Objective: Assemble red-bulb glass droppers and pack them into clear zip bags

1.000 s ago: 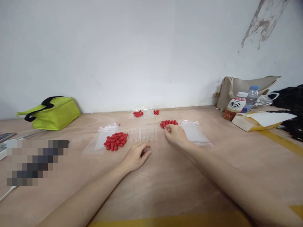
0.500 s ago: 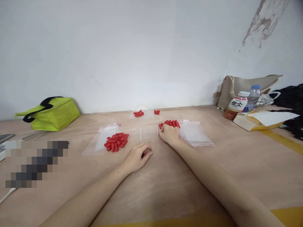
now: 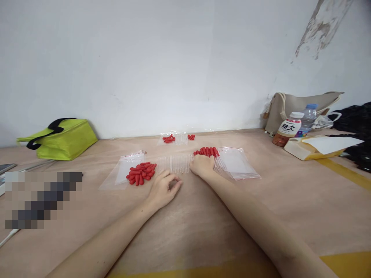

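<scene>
My left hand (image 3: pixel 162 189) rests on the table just right of a pile of loose red rubber bulbs (image 3: pixel 141 173). Its fingers are loosely bent, with a gap to the thumb and nothing between them. A row of thin clear tubes (image 3: pixel 174 163) lies beyond it. My right hand (image 3: pixel 203 165) is curled at the right end of that row; its fingertips are hidden, so what they hold cannot be made out. Just past its knuckles several droppers (image 3: pixel 210 151) lie side by side, red bulbs on clear stems, partly over a clear zip bag (image 3: pixel 239 166).
Another clear bag (image 3: pixel 120 172) lies under the loose bulbs. Farther back is a bag (image 3: pixel 180 139) with red bulbs. A green bag (image 3: pixel 68 139) stands left; a drink bottle (image 3: pixel 288 129), a water bottle (image 3: pixel 308 117) and a beige bag (image 3: pixel 272 116) stand right.
My left hand has shifted slightly left and away from me, closer to the loose bulbs. My right hand has drawn back a little and left, from the droppers toward the tubes.
</scene>
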Demonstrator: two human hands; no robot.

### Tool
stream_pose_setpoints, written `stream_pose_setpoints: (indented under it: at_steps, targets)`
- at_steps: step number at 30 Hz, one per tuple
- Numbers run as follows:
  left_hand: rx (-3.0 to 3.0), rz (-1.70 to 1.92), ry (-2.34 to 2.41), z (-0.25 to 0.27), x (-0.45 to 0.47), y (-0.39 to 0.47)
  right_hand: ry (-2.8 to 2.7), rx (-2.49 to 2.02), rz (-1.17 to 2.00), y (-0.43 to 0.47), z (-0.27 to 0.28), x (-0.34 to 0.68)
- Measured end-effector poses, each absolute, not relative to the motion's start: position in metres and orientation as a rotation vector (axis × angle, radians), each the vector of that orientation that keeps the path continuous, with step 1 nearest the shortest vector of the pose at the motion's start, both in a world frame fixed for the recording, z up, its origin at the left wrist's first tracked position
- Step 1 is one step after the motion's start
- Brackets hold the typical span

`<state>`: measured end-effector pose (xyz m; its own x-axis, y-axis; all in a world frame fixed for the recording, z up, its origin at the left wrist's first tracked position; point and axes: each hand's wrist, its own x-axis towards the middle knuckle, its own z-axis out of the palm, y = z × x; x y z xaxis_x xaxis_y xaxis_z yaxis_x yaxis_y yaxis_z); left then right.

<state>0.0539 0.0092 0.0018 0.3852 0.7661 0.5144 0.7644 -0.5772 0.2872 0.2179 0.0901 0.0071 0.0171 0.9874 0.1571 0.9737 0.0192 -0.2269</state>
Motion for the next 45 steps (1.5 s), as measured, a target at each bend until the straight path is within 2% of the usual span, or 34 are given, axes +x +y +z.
stream_pose_setpoints:
  at_steps: [4, 8, 14, 21, 27, 32, 38, 45]
  targets:
    - [2.497, 1.026, 1.832, 0.024, 0.023, 0.034, -2.046, -2.038, 0.088, 0.095, 0.009, 0.214]
    - [2.16, 0.639, 2.189, 0.05, -0.027, 0.072, -2.018, -2.011, 0.054, 0.091, 0.013, 0.22]
    - [1.972, 0.317, 2.084, 0.06, -0.062, 0.112, -1.997, -1.871, -0.065, 0.063, 0.013, 0.258]
    - [1.919, 0.145, 1.928, 0.056, -0.061, 0.131, -1.926, -1.695, -0.16, 0.039, -0.006, 0.301]
    - [2.037, 0.337, 1.932, 0.06, -0.064, 0.129, -1.868, -1.52, -0.053, 0.035, -0.011, 0.306]
    - [2.197, 0.939, 1.745, 0.053, -0.034, 0.08, -1.889, -1.262, 0.134, 0.028, -0.014, 0.305]
    - [2.232, 0.947, 1.305, 0.017, 0.024, 0.01, -2.044, -1.039, 0.224, 0.015, -0.015, 0.291]
    - [2.294, 0.856, 1.155, 0.002, 0.047, -0.001, -2.191, -0.971, 0.367, -0.003, -0.016, 0.273]
